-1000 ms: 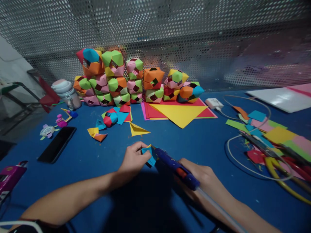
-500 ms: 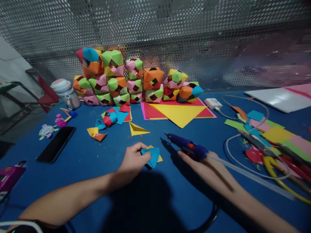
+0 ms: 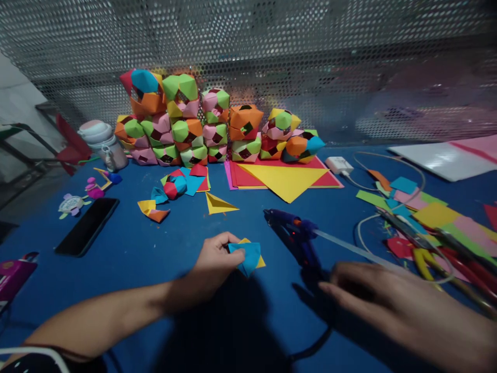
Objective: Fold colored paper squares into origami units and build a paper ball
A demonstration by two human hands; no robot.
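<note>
My left hand (image 3: 217,259) pinches a folded paper piece (image 3: 248,257), blue on top with yellow corners showing beneath. It is held low over the blue table, near the middle. A dark blue glue gun (image 3: 297,228) rests to the right of the paper, its tip pointing left and away from me, a clear glue stick (image 3: 345,246) sticking out of its back. Apart from the gun, my right hand (image 3: 384,305) hovers at the lower right, thumb and fingers apart, slightly smeared by motion. A yellow folded triangle (image 3: 221,203) lies beyond my left hand.
Stacked origami balls (image 3: 186,134) line the back by a perforated metal panel (image 3: 248,46). Coloured sheets (image 3: 287,181) lie before them. At left are a phone (image 3: 88,227) and a jar (image 3: 103,145). Paper scraps (image 3: 435,212), yellow-handled scissors (image 3: 423,259) and a white cable lie at right.
My right hand has let go of the glue gun and moved right and toward me. The gun now rests on the table. My left hand keeps the folded paper, shifted slightly.
</note>
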